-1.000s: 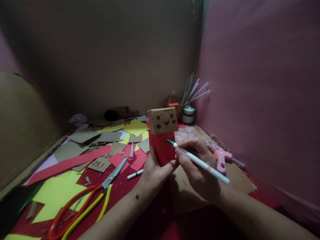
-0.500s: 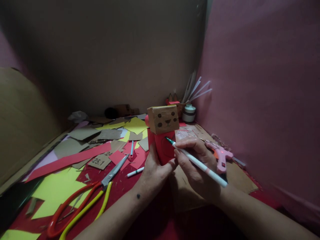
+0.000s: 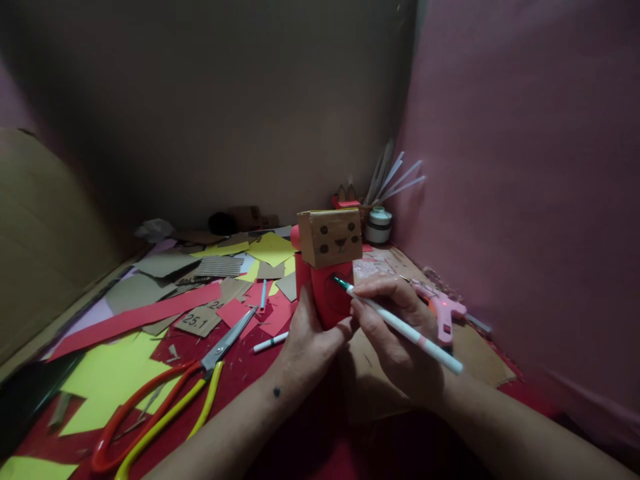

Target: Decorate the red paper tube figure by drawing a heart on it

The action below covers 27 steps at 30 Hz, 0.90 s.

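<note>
A cardboard figure point(image 3: 332, 239) stands upright in front of me, with a box-shaped head bearing dark spots, a nose and a mouth, on a red body. My left hand point(image 3: 314, 340) is wrapped round the lower part of that red body. In my right hand point(image 3: 400, 333) is a white felt-tip marker point(image 3: 407, 330), pinched near its green tip. The tip meets, or is very close to, the front of the body just below the head, where a dark curved line shows. Part of the body is hidden behind my fingers.
Red-and-yellow-handled scissors point(image 3: 200, 380) lie open at the left among yellow paper point(image 3: 117, 373), red strips and cardboard scraps point(image 3: 197, 320). A marker cap piece point(image 3: 270, 343) lies beside my left wrist. At the right are a pink glue gun point(image 3: 443, 310) and a lidded jar point(image 3: 379, 225) near white sticks point(image 3: 405, 175).
The figure has shifted slightly right and turned a little. My right hand and the marker have moved slightly right with it. Both grips stay the same.
</note>
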Each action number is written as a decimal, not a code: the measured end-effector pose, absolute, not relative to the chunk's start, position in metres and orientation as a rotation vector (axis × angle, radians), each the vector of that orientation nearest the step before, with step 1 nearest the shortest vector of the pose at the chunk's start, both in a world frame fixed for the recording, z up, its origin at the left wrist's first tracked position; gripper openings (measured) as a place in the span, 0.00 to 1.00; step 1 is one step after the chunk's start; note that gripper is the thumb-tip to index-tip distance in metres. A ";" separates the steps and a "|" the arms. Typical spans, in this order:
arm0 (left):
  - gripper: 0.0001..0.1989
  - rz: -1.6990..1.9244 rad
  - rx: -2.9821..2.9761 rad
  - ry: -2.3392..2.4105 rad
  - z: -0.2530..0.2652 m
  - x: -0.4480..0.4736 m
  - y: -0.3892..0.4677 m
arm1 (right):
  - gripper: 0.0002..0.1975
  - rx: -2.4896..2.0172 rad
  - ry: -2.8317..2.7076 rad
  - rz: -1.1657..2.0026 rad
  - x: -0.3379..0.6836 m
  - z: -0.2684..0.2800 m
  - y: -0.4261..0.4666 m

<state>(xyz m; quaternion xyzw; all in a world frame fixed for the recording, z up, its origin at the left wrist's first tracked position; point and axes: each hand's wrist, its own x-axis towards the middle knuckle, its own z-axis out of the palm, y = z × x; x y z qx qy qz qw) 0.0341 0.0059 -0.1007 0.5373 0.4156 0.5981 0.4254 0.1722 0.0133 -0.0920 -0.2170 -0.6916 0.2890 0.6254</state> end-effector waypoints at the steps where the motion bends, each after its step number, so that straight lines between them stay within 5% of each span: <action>1: 0.27 1.491 1.345 1.046 -0.101 0.034 0.006 | 0.11 -0.501 -1.574 0.677 0.172 -0.092 0.013; 27: 0.29 1.463 1.356 1.045 -0.103 0.034 0.006 | 0.13 -0.440 -1.711 0.640 0.179 -0.094 0.017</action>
